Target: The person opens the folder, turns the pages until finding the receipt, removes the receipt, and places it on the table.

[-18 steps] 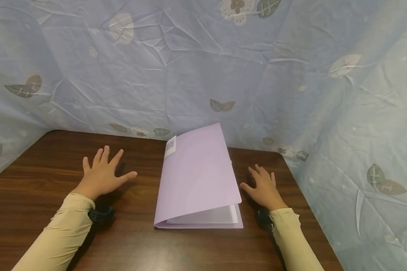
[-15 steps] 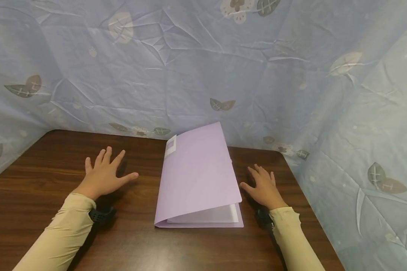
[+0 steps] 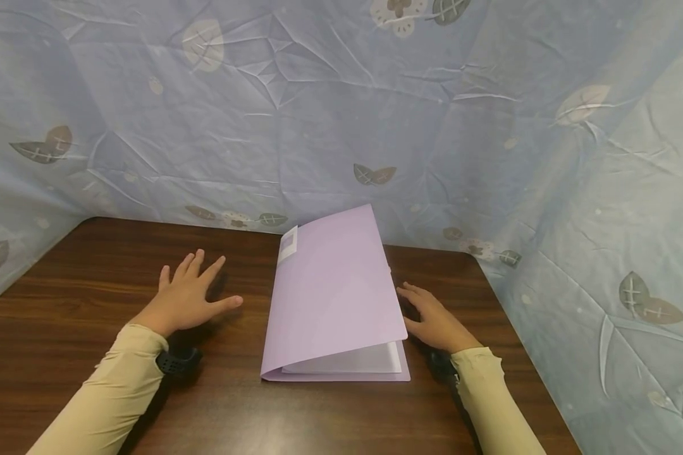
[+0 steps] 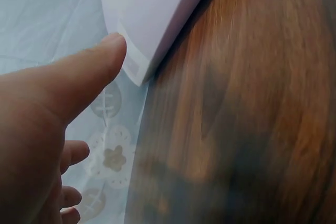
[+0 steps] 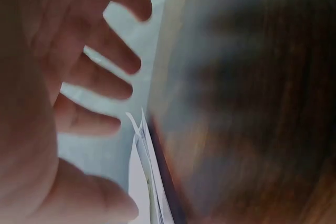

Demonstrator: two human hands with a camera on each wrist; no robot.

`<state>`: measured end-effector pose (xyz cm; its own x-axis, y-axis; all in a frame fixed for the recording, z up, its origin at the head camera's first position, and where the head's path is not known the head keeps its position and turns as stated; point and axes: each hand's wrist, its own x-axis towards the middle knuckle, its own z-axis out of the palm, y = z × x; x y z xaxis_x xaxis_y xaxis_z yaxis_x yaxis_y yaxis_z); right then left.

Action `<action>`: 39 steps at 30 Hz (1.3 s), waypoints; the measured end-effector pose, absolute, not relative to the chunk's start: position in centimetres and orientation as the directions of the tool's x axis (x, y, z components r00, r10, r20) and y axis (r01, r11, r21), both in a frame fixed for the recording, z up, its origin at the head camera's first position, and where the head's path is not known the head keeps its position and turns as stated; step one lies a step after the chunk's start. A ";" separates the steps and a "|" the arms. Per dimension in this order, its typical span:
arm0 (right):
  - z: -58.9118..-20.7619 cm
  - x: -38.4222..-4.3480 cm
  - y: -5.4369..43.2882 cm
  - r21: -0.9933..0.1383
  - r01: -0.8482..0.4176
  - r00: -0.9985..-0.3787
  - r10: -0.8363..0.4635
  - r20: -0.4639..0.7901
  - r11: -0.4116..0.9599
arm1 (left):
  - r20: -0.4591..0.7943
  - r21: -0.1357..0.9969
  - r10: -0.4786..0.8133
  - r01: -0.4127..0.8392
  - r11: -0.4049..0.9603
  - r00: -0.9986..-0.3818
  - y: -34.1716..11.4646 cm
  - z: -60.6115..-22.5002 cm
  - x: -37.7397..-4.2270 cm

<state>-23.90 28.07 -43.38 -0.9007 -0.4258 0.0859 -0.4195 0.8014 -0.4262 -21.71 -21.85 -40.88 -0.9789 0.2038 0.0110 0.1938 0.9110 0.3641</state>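
A purple folder (image 3: 332, 291) lies mid-table with its spine to the left and its cover lifted partway on the right, so pale inner sheets (image 3: 347, 360) show at the near edge. A white label (image 3: 288, 244) sits near the spine's far end. My left hand (image 3: 184, 300) hovers over the table left of the folder, fingers spread, thumb pointing at the spine with a gap between. Beside the folder's right edge is my right hand (image 3: 435, 319), fingers extended and holding nothing. In the right wrist view its thumb (image 5: 113, 200) is close to the folder's edge (image 5: 152, 182); contact cannot be told.
The dark wooden table (image 3: 233, 411) carries the folder. A pale blue patterned cloth (image 3: 330, 126) hangs behind the table and along its sides. Black bands (image 3: 179, 361) sit on both wrists, below light yellow sleeves.
My right hand has turned and moved left, up to the folder's right edge. The left hand has shifted slightly right, toward the spine. The folder lies as before.
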 end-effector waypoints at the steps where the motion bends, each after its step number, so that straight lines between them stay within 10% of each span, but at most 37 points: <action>1: -43.4 -23.9 28.1 -0.446 -0.425 -0.895 -0.439 0.078 0.788 | 0.011 0.366 0.209 0.199 0.909 -0.978 -21.6 -40.9 -21.7; 16: -43.9 -24.0 28.0 -0.524 -0.484 -0.839 -0.541 0.052 0.701 | 0.099 0.401 0.376 0.383 0.832 -0.921 -17.3 -40.0 -21.5; 39: -44.0 -23.9 27.2 -0.569 -0.460 -0.840 -0.541 0.030 0.682 | 0.219 0.345 0.712 0.735 0.583 -0.667 -3.8 -38.0 -19.8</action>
